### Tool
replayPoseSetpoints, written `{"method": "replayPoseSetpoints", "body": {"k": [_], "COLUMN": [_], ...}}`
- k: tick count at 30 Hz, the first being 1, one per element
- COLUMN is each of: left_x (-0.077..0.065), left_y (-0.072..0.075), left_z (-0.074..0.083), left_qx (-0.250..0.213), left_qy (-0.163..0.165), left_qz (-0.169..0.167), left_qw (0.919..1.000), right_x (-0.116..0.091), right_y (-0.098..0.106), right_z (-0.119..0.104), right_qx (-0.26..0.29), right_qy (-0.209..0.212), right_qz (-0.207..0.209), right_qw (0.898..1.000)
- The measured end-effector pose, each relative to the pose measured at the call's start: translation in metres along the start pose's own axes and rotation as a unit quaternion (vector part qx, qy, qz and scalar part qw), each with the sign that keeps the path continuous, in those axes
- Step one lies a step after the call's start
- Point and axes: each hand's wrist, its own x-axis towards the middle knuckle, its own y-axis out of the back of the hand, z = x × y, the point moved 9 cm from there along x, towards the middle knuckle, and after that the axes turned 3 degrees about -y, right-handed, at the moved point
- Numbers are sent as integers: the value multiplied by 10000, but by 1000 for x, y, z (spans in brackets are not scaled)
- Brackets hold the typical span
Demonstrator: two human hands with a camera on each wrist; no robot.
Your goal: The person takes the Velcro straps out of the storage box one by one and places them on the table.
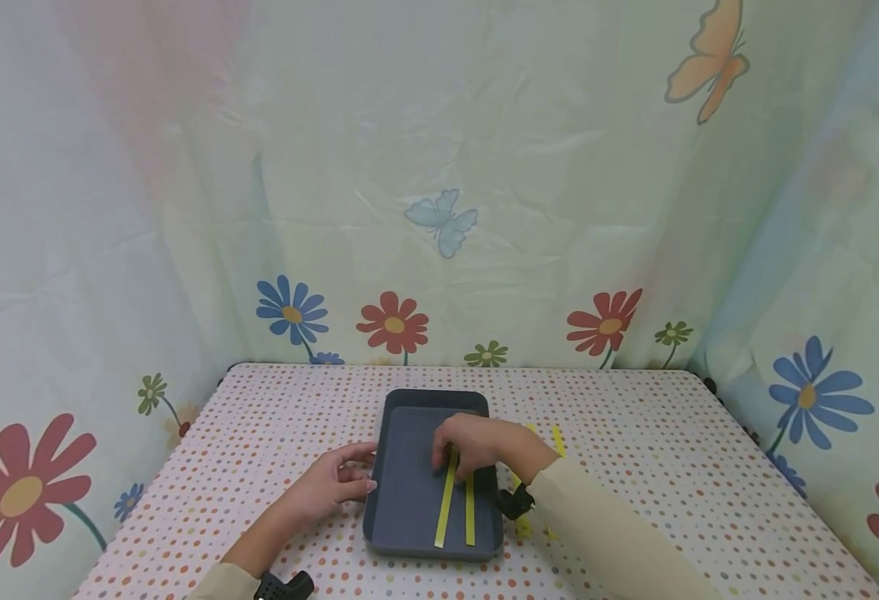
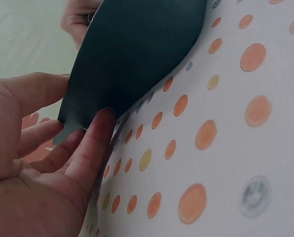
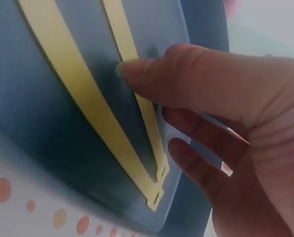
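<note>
A dark grey tray (image 1: 409,508) lies on the dotted table. Inside it are two flat yellow strips (image 1: 445,512) (image 1: 470,517), closest together at their slotted ends in the right wrist view. My right hand (image 1: 472,442) reaches over the tray and pinches the left strip (image 3: 149,116), its thumb across it and the index finger partly hidden behind. The other strip (image 3: 82,89) lies beside it on the tray floor. At the tray's left side, my left hand (image 1: 330,483) rests its fingertips (image 2: 105,118) against the outer wall, fingers relaxed.
More yellow strips (image 1: 559,440) lie on the table right of the tray, partly covered by my right forearm (image 1: 596,517). A dotted cloth (image 1: 297,417) covers the table. Curtains (image 1: 529,250) with flowers and butterflies hang behind and on both sides.
</note>
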Motion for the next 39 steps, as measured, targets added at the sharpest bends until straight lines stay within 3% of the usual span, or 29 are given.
{"method": "replayPoseSetpoints", "body": {"k": [12, 26, 39], "left_x": [1, 1, 0], "left_y": [-1, -2, -2], "left_z": [1, 0, 3], "left_qx": [-51, -144, -97], "left_qy": [-47, -3, 52], "left_qz": [-74, -88, -52], "left_qw": [9999, 9999, 9999], "right_x": [3, 4, 7], "right_y": [-2, -4, -4], "right_z": [-5, -7, -6], "right_qx": [-349, -259, -526], "right_qy": [-230, -350, -417], "right_qz": [-109, -129, -237], "right_qw": [9991, 9990, 9975]}}
